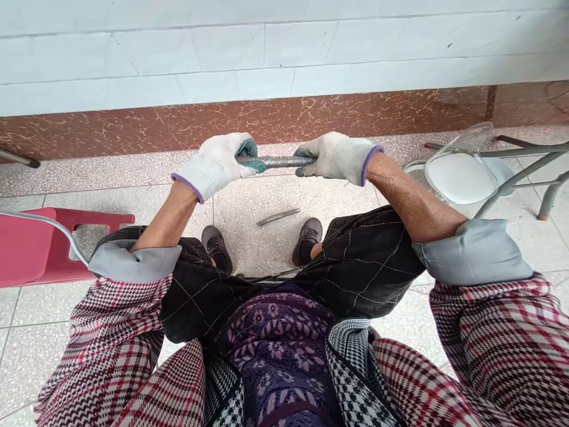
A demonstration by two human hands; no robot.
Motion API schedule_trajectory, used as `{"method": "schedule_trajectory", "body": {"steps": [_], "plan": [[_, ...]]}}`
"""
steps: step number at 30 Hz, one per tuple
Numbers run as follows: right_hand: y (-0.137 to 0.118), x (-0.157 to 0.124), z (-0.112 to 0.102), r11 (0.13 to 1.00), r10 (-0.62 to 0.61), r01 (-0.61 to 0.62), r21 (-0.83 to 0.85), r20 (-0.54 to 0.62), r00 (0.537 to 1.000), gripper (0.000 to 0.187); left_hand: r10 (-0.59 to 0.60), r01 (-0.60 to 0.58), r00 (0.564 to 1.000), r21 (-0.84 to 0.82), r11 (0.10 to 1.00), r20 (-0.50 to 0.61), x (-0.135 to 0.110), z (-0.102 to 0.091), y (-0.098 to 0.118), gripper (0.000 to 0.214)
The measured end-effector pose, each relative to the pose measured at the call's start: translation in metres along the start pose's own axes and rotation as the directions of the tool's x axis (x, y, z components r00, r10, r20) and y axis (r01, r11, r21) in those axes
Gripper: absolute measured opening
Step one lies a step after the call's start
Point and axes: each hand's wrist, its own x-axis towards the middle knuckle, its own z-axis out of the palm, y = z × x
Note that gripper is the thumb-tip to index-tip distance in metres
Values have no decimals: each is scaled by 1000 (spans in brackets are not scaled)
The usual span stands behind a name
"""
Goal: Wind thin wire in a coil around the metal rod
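Note:
My left hand (226,155) wears a white knit glove with a green palm and purple cuff. It is closed around the left end of a ribbed silver-grey metal rod (281,162). The right end is gripped by my right hand (329,155), gloved in the same way. Held level between both hands, the rod looks like wound wire or a tight coil; which of these I cannot tell. Its ends are partly hidden by the gloves. On the floor below, between my shoes, lies a similar thin, slightly bent ribbed grey piece (278,217).
A red plastic stool (48,246) stands at the left, with a grey tube crossing it. To the right are grey metal legs (524,178) and a clear plastic bag (462,172) with something white. A tiled wall (284,47) with a brown base rises ahead.

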Motion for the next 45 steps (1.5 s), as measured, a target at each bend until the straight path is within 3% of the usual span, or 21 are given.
{"method": "schedule_trajectory", "body": {"steps": [2, 6, 8, 11, 13, 15, 18, 20, 23, 25, 28, 32, 35, 37, 39, 41, 43, 45], "plan": [[-2, -2, -1, 999, 16, -20, -43, -89, 996, 33, 6, -6, 1000, -22, 1000, 27, -1, 2, -1, 36], [-3, -2, 1, 991, -35, -3, -135, -273, 961, 37, -41, 79, 973, -160, 984, 229, -4, 5, 0, 32], [0, 1, 3, 989, -37, -3, -145, -269, 962, 37, -48, 72, 984, -132, 989, 174, -1, 6, -1, 31], [2, 3, 3, 995, -7, -14, -97, -213, 977, 36, -29, 28, 998, -11, 1000, -49, 5, 7, -7, 38], [1, 0, 0, 996, 10, -28, -83, -217, 976, 35, -21, 21, 996, -2, 1000, -87, 7, 7, -8, 42], [-3, -5, -4, 993, 15, -45, -105, -272, 962, 36, -42, 44, 999, -90, 995, 28, 4, 6, -5, 38], [-6, -11, -8, 993, -13, -29, -112, -355, 935, 41, -77, 142, 961, -238, 961, 264, -3, 6, 6, 29], [-3, -11, -9, 1000, 2, -6, -10, -417, 909, 53, -100, 175, 960, -279, 944, 261, -6, 6, 12, 28], [4, -5, -11, 940, 125, 59, 336, -498, 858, 87, -134, 161, 985, -284, 945, 111, -4, 6, 15, 33], [8, 2, -13, 831, 220, 96, 548, -482, 848, 92, -138, 151, 988, -258, 954, 69, -1, 4, 14, 39], [5, 14, -12, 701, 283, 88, 708, -389, 876, 77, -136, 154, 986, -231, 961, 91, 0, 2, 17, 42], [-16, 18, -9, 583, 139, 139, 800, -268, 953, 63, -128, 158, 986, -357, 921, 106, 2, 0, 23, 39], [-30, 8, -9, 587, 6, 120, 800, -153, 988, 57, -183, 170, 983, -495, 852, 22, 8, 0, 19, 31], [-35, 1, -8, 625, 2, 78, 776, -102, 995, 55, -238, 189, 971, -510, 839, -32, 13, -1, 12, 28], [-37, -4, -5, 666, -6, 77, 742, -98, 995, 51, -263, 218, 961, -362, 907, -81, 19, -1, 4, 32], [-36, -6, -1, 726, -23, 93, 682, -111, 994, 42, -220, 219, 966, -25, 975, -132, 22, -1, -3, 37], [-34, -7, 0, 790, -6, 80, 608, -123, 992, 34, -156, 179, 983, 293, 939, -99, 22, 1, -7, 42], [-28, -7, -3, 829, 59, 45, 557, -168, 984, 30, -126, 118, 992, 389, 914, -5, 19, 3, -8, 41]]}}
